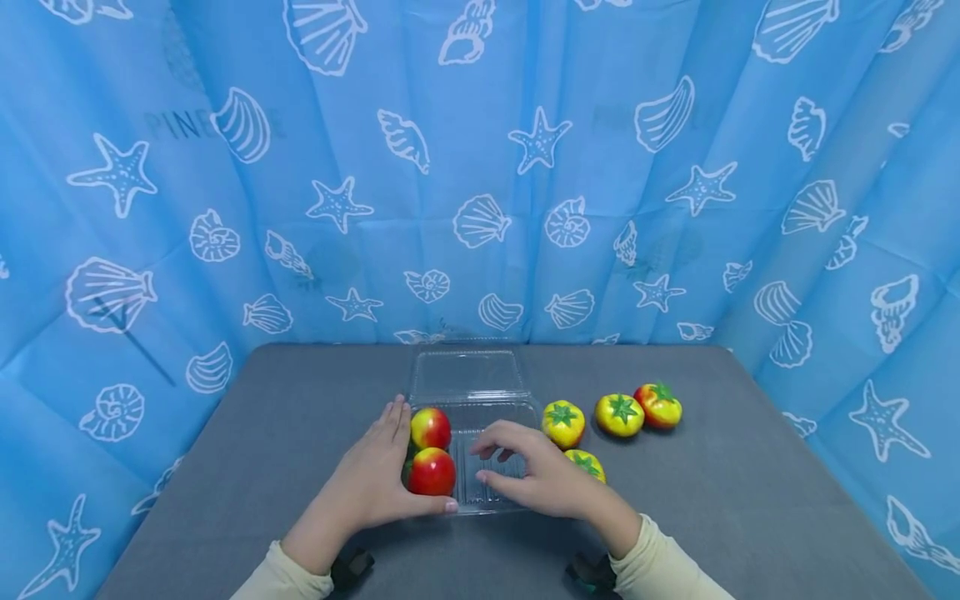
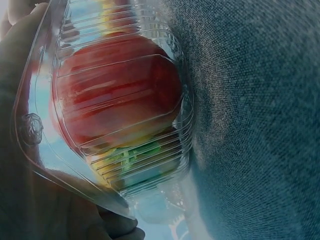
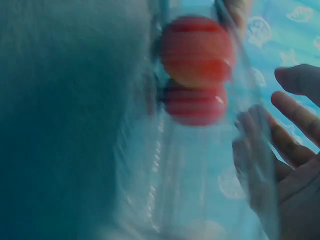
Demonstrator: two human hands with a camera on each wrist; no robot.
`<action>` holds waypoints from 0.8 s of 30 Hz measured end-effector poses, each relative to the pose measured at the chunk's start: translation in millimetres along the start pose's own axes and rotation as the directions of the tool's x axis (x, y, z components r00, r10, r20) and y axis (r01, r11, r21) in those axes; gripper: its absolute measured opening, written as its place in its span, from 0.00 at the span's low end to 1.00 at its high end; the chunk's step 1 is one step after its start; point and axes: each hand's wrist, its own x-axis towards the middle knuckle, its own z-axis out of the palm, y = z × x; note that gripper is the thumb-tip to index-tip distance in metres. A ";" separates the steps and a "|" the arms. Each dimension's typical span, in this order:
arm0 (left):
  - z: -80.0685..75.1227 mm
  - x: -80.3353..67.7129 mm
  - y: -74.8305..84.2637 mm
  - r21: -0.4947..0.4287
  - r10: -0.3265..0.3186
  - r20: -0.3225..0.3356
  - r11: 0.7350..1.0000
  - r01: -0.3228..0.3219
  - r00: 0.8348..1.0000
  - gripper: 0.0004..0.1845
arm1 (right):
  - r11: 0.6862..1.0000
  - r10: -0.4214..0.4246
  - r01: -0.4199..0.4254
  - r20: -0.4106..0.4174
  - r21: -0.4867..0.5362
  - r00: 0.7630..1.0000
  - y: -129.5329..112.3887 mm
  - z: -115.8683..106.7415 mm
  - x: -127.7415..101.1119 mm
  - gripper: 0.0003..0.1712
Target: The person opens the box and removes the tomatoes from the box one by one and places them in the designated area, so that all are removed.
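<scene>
Listing what lies before us, we enter first one clear plastic container [image 1: 491,507], lower middle of the head frame, its lid [image 1: 465,375] opened back above it. Contents: a rear fruit [image 1: 431,427] and a front fruit [image 1: 432,472], both red and yellow, at the container's left end

Left hand [image 1: 378,471]: lower left of centre, fingers straight along the container's left side, thumb stretched by its front edge; spread wide, pinching nothing

Right hand [image 1: 546,473]: lower right of centre, over the container's bare right part; fingers loosely bent, moderate gap to the thumb, holding nothing

Loose stock, right of the container: an upper fruit [image 1: 563,423]; a lower fruit [image 1: 588,462], partly hidden by the right hand; a yellow fruit [image 1: 619,416] and an outer fruit [image 1: 660,407], side by side farther right

Step in hand, by our judgement: filling the container, two pieces in. Next move, we judge, calls for the right hand to take a near loose piece and lower it into the vacant part, the left steadying the wall
</scene>
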 end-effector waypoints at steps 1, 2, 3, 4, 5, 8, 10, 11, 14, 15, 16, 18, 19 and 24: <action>-0.4 0.0 0.1 0.001 0.000 0.001 1.000 0.000 1.000 0.76 | 1.000 -0.005 0.005 0.004 0.010 1.000 0.8 3.3 1.9 0.14; -0.6 0.1 0.2 0.001 0.000 0.002 1.000 0.000 1.000 0.76 | 1.000 -0.012 0.012 0.007 0.018 1.000 1.6 6.3 3.7 0.14; -0.9 0.1 0.4 0.001 0.000 0.002 1.000 0.000 1.000 0.76 | 1.000 -0.019 0.019 0.007 0.021 1.000 2.3 8.9 5.2 0.14; -1.0 0.2 0.4 0.003 -0.001 0.003 1.000 0.001 1.000 0.76 | 0.999 -0.022 0.022 0.009 0.023 1.000 3.1 11.4 6.5 0.14; -1.0 0.2 0.4 0.005 -0.001 0.004 1.000 0.001 1.000 0.77 | 0.999 -0.024 0.024 0.009 0.024 1.000 4.0 13.5 7.6 0.14; -0.7 0.3 0.2 0.010 0.000 0.004 1.000 0.000 1.000 0.77 | 0.999 -0.028 0.028 0.008 0.025 1.000 6.1 18.6 10.8 0.15; -0.6 0.2 0.1 0.011 0.002 0.002 1.000 -0.002 1.000 0.77 | 1.000 -0.021 0.021 0.009 0.021 1.000 7.4 21.5 12.9 0.15; -0.6 0.0 0.0 0.011 0.004 0.002 1.000 -0.004 1.000 0.77 | 1.000 -0.017 0.017 0.010 0.022 1.000 7.8 22.7 13.9 0.16; -0.9 -0.4 0.3 0.012 0.008 -0.001 1.000 -0.008 1.000 0.77 | 0.999 -0.006 0.005 0.016 0.032 1.000 9.2 26.1 16.9 0.16; -1.0 -0.4 0.6 0.011 0.010 -0.004 1.000 -0.010 1.000 0.77 | 0.999 0.001 -0.002 0.020 0.033 1.000 9.1 26.8 17.8 0.16; -1.2 -0.6 0.6 0.012 0.010 -0.004 1.000 -0.010 1.000 0.77 | 0.999 0.007 -0.008 0.027 0.035 1.000 9.0 27.6 18.8 0.17; -1.3 -0.7 0.7 0.013 0.012 -0.006 1.000 -0.012 1.000 0.77 | 0.999 0.024 -0.025 0.038 0.041 0.999 9.5 29.0 20.3 0.18; -1.2 -0.7 0.6 0.013 0.014 -0.006 1.000 -0.014 1.000 0.77 | 0.999 0.033 -0.035 0.045 0.041 0.998 9.3 29.3 21.0 0.19; -1.0 -0.6 0.0 0.017 0.019 -0.003 1.000 -0.019 1.000 0.77 | 0.998 0.059 -0.061 0.077 0.025 0.995 8.2 29.5 22.8 0.22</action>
